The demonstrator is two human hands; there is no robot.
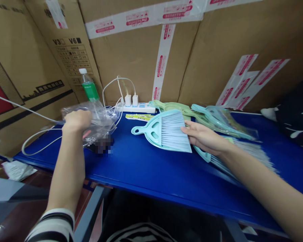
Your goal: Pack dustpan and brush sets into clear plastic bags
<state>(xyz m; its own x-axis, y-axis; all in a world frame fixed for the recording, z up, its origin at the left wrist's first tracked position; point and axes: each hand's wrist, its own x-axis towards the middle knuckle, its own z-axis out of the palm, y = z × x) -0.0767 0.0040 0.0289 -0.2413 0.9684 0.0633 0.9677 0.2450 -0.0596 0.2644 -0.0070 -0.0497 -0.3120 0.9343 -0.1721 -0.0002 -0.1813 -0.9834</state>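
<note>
Fingers [191, 131] hold one dustpan [164, 146], one brush [173, 127], one bag [101, 119].

Taped cardboard [131, 64] around a blue table [141, 171] suggests a workshop.

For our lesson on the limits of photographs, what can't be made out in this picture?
In the head view:
Left hand: blurred; its fingertips are hidden by the hand itself.
Bottle: lower end hidden behind the clear plastic; label print too small.
Dark object beside the plastic: masked by a pixelated patch.
Dark patterned item: cut off by the right edge.
</note>
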